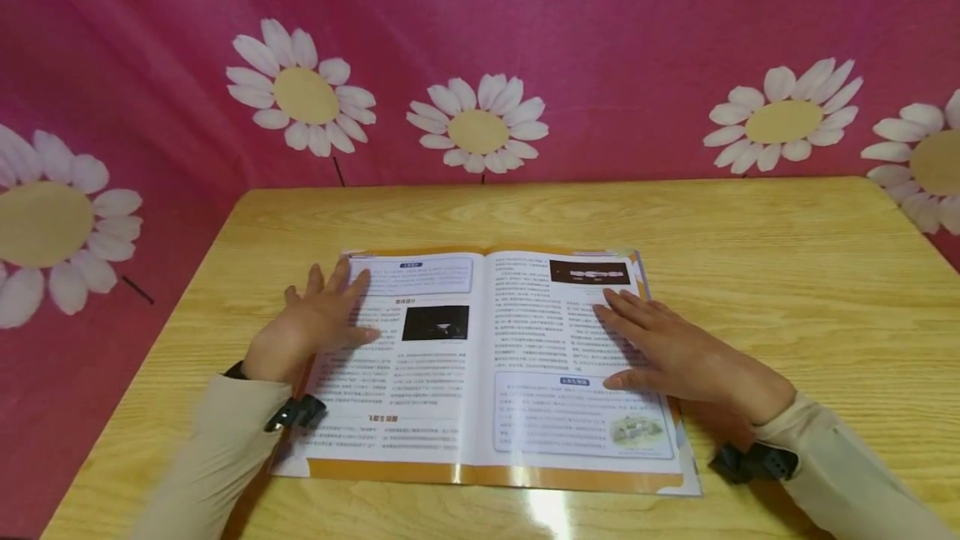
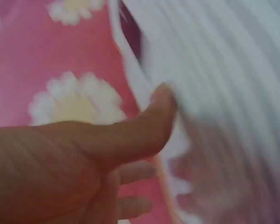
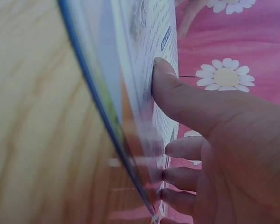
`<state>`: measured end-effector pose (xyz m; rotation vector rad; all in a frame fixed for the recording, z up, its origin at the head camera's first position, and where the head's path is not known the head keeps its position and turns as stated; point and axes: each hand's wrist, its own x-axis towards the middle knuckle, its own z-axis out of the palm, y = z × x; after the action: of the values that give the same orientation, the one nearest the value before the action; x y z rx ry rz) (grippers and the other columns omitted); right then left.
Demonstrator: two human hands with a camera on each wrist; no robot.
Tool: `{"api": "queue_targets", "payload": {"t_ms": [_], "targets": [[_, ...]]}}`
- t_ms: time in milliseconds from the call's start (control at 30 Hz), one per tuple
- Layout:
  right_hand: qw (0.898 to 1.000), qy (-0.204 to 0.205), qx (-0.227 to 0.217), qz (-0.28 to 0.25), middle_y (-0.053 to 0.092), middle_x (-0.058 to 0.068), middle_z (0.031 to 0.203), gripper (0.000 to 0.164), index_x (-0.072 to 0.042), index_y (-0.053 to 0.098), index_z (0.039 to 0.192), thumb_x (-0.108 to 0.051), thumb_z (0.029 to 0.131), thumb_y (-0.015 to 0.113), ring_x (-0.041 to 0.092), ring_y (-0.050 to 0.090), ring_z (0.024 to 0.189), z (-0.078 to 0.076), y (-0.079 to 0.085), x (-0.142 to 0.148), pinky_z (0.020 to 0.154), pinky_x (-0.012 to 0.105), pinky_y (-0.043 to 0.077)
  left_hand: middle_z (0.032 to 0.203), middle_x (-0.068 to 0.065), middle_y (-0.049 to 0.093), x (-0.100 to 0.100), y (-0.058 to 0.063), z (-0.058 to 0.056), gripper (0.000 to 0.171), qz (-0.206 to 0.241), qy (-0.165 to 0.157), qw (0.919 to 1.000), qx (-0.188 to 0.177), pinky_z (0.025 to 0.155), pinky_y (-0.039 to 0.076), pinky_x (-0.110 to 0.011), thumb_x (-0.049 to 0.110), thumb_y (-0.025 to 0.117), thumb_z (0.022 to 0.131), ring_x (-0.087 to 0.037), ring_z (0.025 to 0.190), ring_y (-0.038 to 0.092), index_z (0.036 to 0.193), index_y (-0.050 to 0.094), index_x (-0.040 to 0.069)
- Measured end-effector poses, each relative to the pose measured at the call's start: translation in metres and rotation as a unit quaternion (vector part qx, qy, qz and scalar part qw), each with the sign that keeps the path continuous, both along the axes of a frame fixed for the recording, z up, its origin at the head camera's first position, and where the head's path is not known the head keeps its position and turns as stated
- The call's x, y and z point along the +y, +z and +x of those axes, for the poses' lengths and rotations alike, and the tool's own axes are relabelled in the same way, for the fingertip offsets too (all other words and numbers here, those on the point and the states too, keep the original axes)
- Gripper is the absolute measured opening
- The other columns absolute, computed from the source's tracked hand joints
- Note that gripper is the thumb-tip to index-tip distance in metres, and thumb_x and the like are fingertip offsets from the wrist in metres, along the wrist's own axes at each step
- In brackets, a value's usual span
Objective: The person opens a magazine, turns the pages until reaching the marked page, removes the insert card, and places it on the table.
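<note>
Tabletop (image 1: 787, 273) surrounds the book (image 1: 477, 369); left hand (image 1: 307, 327) and right hand (image 1: 686, 352), spread, apparently touch near its edges.

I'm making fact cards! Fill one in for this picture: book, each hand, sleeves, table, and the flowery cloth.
Book: open book, lying on the table, with print and pictures on both pages
Left hand: left hand, fingers spread, at the left page's outer side; too blurred up close to tell if it presses
Right hand: right hand, fingers nearly straight, over the right page
Sleeves: pale sleeves, both arms
Table: wood-grain table
Cloth: pink cloth with white, yellow-centred flowers, behind the table
</note>
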<state>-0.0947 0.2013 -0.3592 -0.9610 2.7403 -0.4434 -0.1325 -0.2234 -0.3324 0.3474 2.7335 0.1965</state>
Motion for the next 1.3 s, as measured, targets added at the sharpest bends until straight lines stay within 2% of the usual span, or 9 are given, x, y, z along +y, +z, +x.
{"api": "queue_targets", "payload": {"t_ms": [100,233,367,467,633,1000,1133,1300], "targets": [[1.0,0.0,0.002,0.002,0.021,0.022,0.157,0.089,-0.004,0.03,0.151,-0.057,0.087,0.061,0.042,0.017,0.143,0.0,0.001,0.002,0.11,0.061,0.016,0.16,-0.022,0.002,0.03,0.005,0.011,0.087,-0.001,-0.058,0.9983,-0.005,0.104,0.007,-0.073,0.045,0.065,0.09,-0.051,0.142,-0.001,0.155,0.02,0.008],[1.0,0.003,-0.002,-0.001,0.021,0.02,0.157,0.088,-0.007,0.029,0.152,-0.059,0.087,0.059,0.041,0.017,0.143,0.0,0.001,0.002,0.108,0.064,0.016,0.162,-0.012,0.002,0.064,0.005,0.023,0.083,0.029,-0.15,0.9879,-0.026,0.108,0.007,-0.068,0.051,0.058,0.092,-0.041,0.146,-0.002,0.156,0.018,0.017],[1.0,0.005,-0.006,0.002,0.02,0.02,0.157,0.087,-0.007,0.029,0.152,-0.058,0.088,0.058,0.04,0.017,0.144,-0.001,0.0,0.001,0.109,0.064,0.015,0.162,-0.004,-0.001,0.087,-0.002,0.031,0.081,0.034,-0.192,0.9802,-0.035,0.111,0.006,-0.065,0.057,0.052,0.092,-0.034,0.147,-0.005,0.157,0.014,0.025],[1.0,0.005,-0.004,0.009,0.019,0.022,0.157,0.087,-0.006,0.029,0.152,-0.057,0.088,0.059,0.041,0.019,0.143,-0.002,0.002,0.0,0.109,0.064,0.015,0.162,-0.001,-0.004,0.099,-0.007,0.034,0.082,0.017,-0.197,0.9795,-0.04,0.111,0.004,-0.064,0.06,0.05,0.091,-0.033,0.146,-0.01,0.156,0.011,0.029],[1.0,0.0,0.0,0.028,0.018,0.028,0.155,0.091,-0.002,0.029,0.151,-0.059,0.086,0.059,0.048,0.02,0.14,-0.007,0.003,0.001,0.105,0.066,0.02,0.162,-0.004,-0.008,0.11,-0.012,0.035,0.084,-0.004,-0.196,0.9798,-0.04,0.111,0.003,-0.065,0.06,0.05,0.091,-0.035,0.144,-0.016,0.157,0.009,0.028],[0.996,-0.048,-0.049,0.065,0.013,0.034,0.154,0.096,0.005,0.025,0.15,-0.056,0.086,0.063,0.052,0.011,0.14,-0.042,0.012,-0.005,0.107,0.066,0.018,0.162,-0.003,-0.011,0.116,-0.015,0.033,0.082,0.003,-0.181,0.9815,-0.062,0.106,0.0,-0.071,0.058,0.053,0.09,-0.035,0.142,-0.022,0.156,0.011,0.033],[0.993,-0.069,-0.054,0.075,0.011,0.034,0.154,0.105,0.006,0.022,0.15,-0.06,0.081,0.066,0.053,0.009,0.14,-0.053,0.011,-0.005,0.107,0.067,0.016,0.162,-0.004,-0.012,0.117,-0.015,0.032,0.082,-0.002,-0.184,0.9806,-0.066,0.105,0.001,-0.073,0.059,0.052,0.09,-0.037,0.142,-0.023,0.156,0.011,0.033],[0.991,-0.105,-0.067,0.05,0.007,0.034,0.154,0.116,0.006,0.018,0.151,-0.06,0.073,0.074,0.055,0.005,0.139,-0.063,0.007,0.0,0.109,0.065,0.011,0.161,-0.002,-0.014,0.117,-0.015,0.032,0.082,-0.005,-0.185,0.9801,-0.073,0.104,-0.001,-0.074,0.061,0.051,0.091,-0.037,0.141,-0.025,0.156,0.008,0.035]]}}
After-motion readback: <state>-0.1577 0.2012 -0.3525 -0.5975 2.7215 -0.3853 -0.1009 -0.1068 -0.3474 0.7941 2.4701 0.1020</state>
